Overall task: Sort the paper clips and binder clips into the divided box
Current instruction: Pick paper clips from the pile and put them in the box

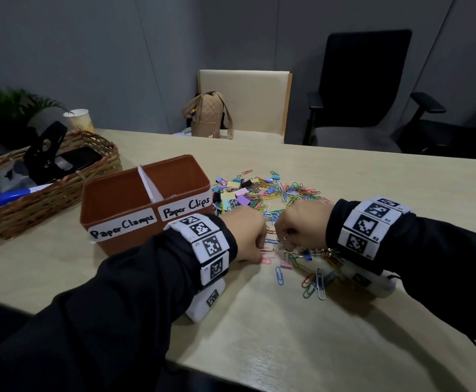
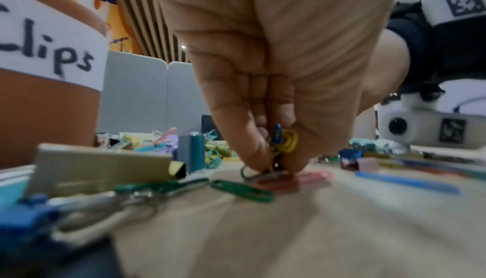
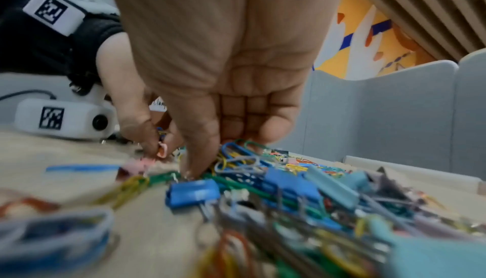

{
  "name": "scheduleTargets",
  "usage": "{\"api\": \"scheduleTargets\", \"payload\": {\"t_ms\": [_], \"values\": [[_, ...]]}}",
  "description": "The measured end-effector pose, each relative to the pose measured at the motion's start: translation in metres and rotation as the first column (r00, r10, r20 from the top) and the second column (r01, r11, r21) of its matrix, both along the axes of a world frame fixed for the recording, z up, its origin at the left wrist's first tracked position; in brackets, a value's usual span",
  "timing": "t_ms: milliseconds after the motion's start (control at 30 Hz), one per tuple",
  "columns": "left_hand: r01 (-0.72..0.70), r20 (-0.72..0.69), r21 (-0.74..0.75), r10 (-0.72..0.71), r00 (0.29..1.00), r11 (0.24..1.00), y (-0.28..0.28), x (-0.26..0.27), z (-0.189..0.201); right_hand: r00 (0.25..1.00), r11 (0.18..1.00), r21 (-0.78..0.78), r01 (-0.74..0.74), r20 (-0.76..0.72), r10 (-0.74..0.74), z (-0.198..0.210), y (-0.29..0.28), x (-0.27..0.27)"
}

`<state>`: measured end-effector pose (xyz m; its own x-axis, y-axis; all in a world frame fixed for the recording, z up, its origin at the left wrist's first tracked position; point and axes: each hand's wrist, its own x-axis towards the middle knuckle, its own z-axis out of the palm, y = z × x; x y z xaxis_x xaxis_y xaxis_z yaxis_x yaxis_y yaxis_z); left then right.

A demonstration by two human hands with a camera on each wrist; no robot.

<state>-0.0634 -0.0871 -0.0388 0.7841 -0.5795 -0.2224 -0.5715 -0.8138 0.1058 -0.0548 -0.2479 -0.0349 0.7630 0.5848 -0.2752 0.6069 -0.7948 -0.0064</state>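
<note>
A brown divided box (image 1: pixel 112 205) stands left of centre, its near wall labelled "Paper Clamps" and "Paper Clips". Behind my hands a mixed pile of coloured paper clips and binder clips (image 1: pixel 259 190) spreads over the table. My left hand (image 1: pixel 261 247) is down at the table, and in the left wrist view it (image 2: pixel 273 166) pinches several paper clips (image 2: pixel 282 142), yellow, blue and grey. My right hand (image 1: pixel 283 241) is close beside it. In the right wrist view its curled fingers (image 3: pixel 210 157) dig into the clips and hold a bunch of blue, green and grey paper clips (image 3: pixel 236 153).
Loose clips lie in front of my hands, among them a pink binder clip (image 1: pixel 286 265) and a blue paper clip (image 1: pixel 279 275). A wicker basket (image 1: pixel 90 168) with tools sits at the left, a paper cup (image 1: pixel 80 120) behind it. Chairs and a tan backpack (image 1: pixel 208 114) stand beyond the table's far edge.
</note>
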Motion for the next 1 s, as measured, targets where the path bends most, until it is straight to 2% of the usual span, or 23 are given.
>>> {"api": "scheduleTargets", "payload": {"t_ms": [100,167,300,433,500,567,667,767,833,867,1000], "values": [[-0.065,0.027,-0.089,0.068,0.997,0.994,0.015,0.0,0.011,0.994,0.975,0.196,0.104,-0.042,-0.098,0.007,0.002,0.005],[-0.109,0.051,-0.139,0.118,0.992,0.984,0.026,0.001,0.022,0.98,0.925,0.326,0.194,-0.1,-0.17,0.012,0.004,0.01],[-0.162,0.113,-0.254,0.195,0.974,0.954,0.047,0.003,0.045,0.934,0.752,0.556,0.354,-0.25,-0.255,0.018,0.01,0.023],[-0.244,0.207,-0.336,0.325,0.923,0.909,0.07,0.011,0.063,0.914,0.613,0.678,0.406,-0.312,-0.26,0.024,0.023,0.028],[-0.267,0.248,-0.397,0.382,0.89,0.878,0.082,0.019,0.069,0.91,0.498,0.763,0.413,-0.325,-0.256,0.029,0.033,0.03],[-0.309,0.279,-0.419,0.445,0.851,0.854,0.094,0.027,0.071,0.91,0.35,0.847,0.401,-0.324,-0.259,0.035,0.045,0.034],[-0.37,0.313,-0.349,0.479,0.82,0.861,0.109,0.036,0.066,0.906,0.129,0.915,0.382,-0.343,-0.248,0.041,0.068,0.042],[-0.42,0.301,-0.275,0.492,0.817,0.865,0.117,0.04,0.058,0.907,0.014,0.923,0.385,-0.375,-0.192,0.041,0.095,0.049],[-0.445,0.274,-0.278,0.515,0.813,0.851,0.119,0.041,0.056,0.904,-0.002,0.918,0.398,-0.392,-0.168,0.035,0.111,0.053],[-0.452,0.252,-0.297,0.525,0.813,0.841,0.12,0.04,0.056,0.904,0.014,0.916,0.401,-0.393,-0.171,0.031,0.117,0.054],[-0.458,0.224,-0.328,0.539,0.812,0.826,0.121,0.037,0.056,0.907,0.164,0.899,0.405,-0.374,-0.193,0.025,0.126,0.053]]}}
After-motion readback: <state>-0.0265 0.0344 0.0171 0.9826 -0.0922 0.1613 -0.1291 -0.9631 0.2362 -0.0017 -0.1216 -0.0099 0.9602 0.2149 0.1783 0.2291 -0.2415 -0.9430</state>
